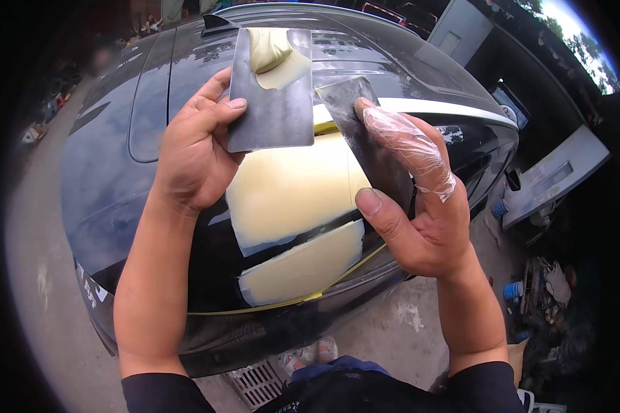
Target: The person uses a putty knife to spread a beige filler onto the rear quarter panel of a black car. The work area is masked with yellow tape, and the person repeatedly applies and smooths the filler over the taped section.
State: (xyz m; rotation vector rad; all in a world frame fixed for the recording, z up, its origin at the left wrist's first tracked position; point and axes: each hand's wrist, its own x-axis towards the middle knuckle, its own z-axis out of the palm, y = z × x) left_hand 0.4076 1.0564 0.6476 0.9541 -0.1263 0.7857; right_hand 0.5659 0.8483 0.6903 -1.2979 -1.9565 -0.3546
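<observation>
Left hand [196, 148] grips a flat metal board [272, 89] carrying a lump of pale yellow filler [272, 55]. Right hand [413, 206], forefinger in a clear plastic sleeve, pinches a dark spreader blade [365, 138] just beside the board. Below: black car [117, 179], filler patches [289, 186] on the panel, yellow masking tape [282, 303] along the lower edge. Concrete floor [41, 275], drain grate [258, 382] by the feet.

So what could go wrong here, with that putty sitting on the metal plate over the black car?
The pale yellow putty lump sits near the top edge of the flat grey metal plate in the left hand; tilted, it might slide onto clean black car paint. The right hand pinches the dark spreader blade loosely, so it could slip.
</observation>
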